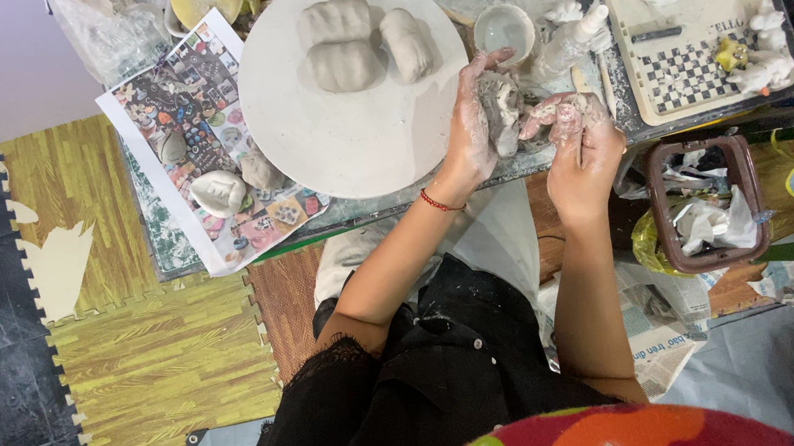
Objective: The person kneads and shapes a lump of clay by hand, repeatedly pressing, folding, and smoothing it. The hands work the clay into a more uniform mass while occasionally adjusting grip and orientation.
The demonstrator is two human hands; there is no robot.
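Here, upright clay lump [502, 108], left hand [472, 127] cupping

Black lace-trimmed top, red cord bracelet [439, 202] on left wrist, clay-smeared hands.

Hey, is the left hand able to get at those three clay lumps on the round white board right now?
Probably yes. The left hand is at the board's right edge, nothing lies between it and the clay lumps, but it is pressed on a clay piece shared with the right hand.
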